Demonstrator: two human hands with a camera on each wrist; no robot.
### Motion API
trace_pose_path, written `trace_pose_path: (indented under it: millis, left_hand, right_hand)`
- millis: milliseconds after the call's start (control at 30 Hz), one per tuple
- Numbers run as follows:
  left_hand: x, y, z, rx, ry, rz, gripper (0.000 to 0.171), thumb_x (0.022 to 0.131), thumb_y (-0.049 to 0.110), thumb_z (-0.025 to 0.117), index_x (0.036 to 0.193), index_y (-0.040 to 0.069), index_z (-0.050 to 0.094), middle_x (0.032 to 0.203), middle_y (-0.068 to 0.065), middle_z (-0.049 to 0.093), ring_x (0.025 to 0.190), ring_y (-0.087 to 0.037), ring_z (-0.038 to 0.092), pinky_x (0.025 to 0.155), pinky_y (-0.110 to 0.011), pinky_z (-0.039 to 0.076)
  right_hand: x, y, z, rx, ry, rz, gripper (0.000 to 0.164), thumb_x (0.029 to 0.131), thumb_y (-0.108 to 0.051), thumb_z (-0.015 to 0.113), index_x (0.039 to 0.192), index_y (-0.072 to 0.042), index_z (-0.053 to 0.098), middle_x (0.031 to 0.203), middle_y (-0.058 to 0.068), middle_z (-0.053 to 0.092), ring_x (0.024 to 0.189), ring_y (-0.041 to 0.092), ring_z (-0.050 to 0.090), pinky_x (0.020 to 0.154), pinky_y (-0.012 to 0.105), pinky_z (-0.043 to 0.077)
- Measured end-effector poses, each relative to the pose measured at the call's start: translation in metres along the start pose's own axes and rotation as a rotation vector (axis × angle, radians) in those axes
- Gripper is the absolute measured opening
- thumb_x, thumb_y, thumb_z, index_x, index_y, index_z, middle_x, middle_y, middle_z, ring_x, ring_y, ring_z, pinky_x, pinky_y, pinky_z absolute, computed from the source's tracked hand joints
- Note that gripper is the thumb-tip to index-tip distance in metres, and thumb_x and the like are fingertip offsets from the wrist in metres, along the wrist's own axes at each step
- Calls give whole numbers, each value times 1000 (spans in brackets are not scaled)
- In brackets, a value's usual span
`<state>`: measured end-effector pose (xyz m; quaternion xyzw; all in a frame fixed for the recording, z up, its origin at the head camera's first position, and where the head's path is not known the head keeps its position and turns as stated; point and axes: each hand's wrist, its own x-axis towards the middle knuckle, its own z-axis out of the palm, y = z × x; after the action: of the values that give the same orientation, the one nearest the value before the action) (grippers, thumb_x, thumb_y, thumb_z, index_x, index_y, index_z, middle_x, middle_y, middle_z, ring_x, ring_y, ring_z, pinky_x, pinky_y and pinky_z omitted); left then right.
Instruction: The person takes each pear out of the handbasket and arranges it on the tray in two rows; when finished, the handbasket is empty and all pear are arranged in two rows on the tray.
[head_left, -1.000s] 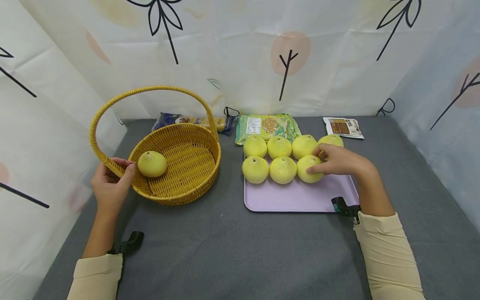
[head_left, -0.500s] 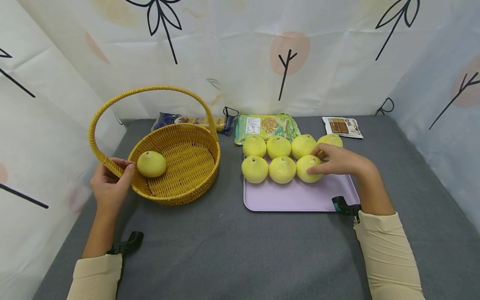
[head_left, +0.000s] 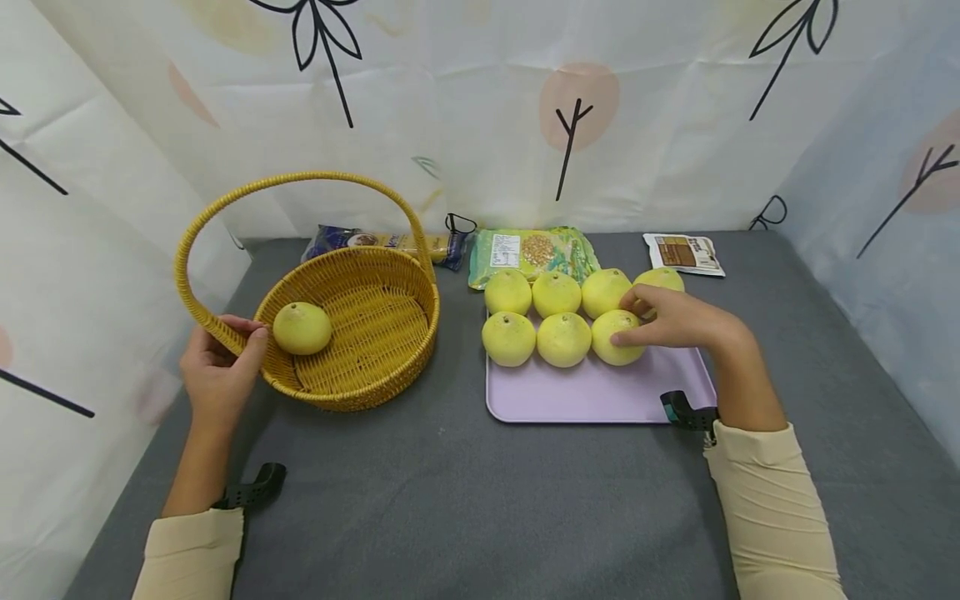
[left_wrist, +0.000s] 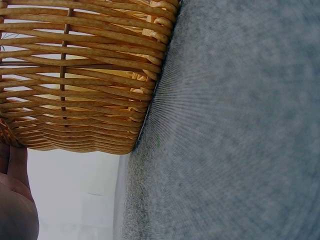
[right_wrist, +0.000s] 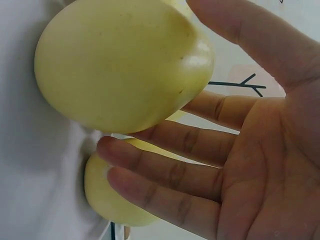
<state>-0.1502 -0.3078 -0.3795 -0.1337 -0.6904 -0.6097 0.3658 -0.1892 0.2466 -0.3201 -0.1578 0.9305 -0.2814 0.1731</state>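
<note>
A yellow wicker basket (head_left: 375, 333) with a tall arched handle stands at the left, one round yellow-green grapefruit (head_left: 302, 328) inside. My left hand (head_left: 221, 362) grips it where the handle meets the rim; the left wrist view shows the basket's woven side (left_wrist: 75, 75) and part of the hand (left_wrist: 17, 205). On a lilac tray (head_left: 577, 396) several grapefruits sit in two rows. My right hand (head_left: 675, 321) holds the front row's rightmost grapefruit (head_left: 613, 340), thumb on the near side and fingers behind. In the right wrist view this grapefruit (right_wrist: 120, 65) still touches the tray.
Behind the tray lies a green bag of grains (head_left: 532, 254). A blue packet of noodles (head_left: 375, 242) is behind the basket, and a small white-and-brown packet (head_left: 684, 254) lies at the back right. A patterned cloth backdrop (head_left: 487, 125) closes off the grey table (head_left: 420, 500).
</note>
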Motion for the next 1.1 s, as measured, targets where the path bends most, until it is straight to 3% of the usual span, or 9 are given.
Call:
trace_pose_path:
  millis: [233, 600, 900, 1100]
  left_hand:
    - [0, 4, 0, 40, 9, -17, 23, 83, -14, 66, 100, -25, 55, 88, -15, 68, 69, -12, 63, 59, -14, 51]
    - [0, -2, -2, -28, 22, -15, 23, 82, -15, 67, 99, -24, 57, 87, -15, 68, 68, -13, 64, 58, -15, 51]
    - [1, -5, -2, -19, 11, 13, 23, 82, -13, 67, 98, -25, 56, 87, -15, 69, 67, -11, 63, 56, -14, 50]
    - [1, -3, -1, -19, 8, 8, 23, 82, -13, 67, 99, -25, 55, 88, -16, 69, 69, -12, 64, 57, -15, 50]
  right_hand:
    - [-1, -8, -4, 16, 11, 6, 60, 91, -36, 75, 126, 7, 52, 126, 30, 60, 119, 46, 56, 93, 59, 47]
    - [2, -31, -8, 7, 60, -13, 51, 94, -32, 71, 126, 6, 55, 124, 29, 61, 115, 44, 58, 90, 58, 48]
    - [19, -61, -7, 17, 72, -71, 45, 94, -31, 70, 124, 1, 60, 120, 19, 66, 109, 37, 64, 89, 53, 49]
    - [40, -95, 1, 46, 59, -157, 35, 93, -26, 70, 119, -4, 63, 115, 11, 68, 110, 30, 64, 86, 48, 52]
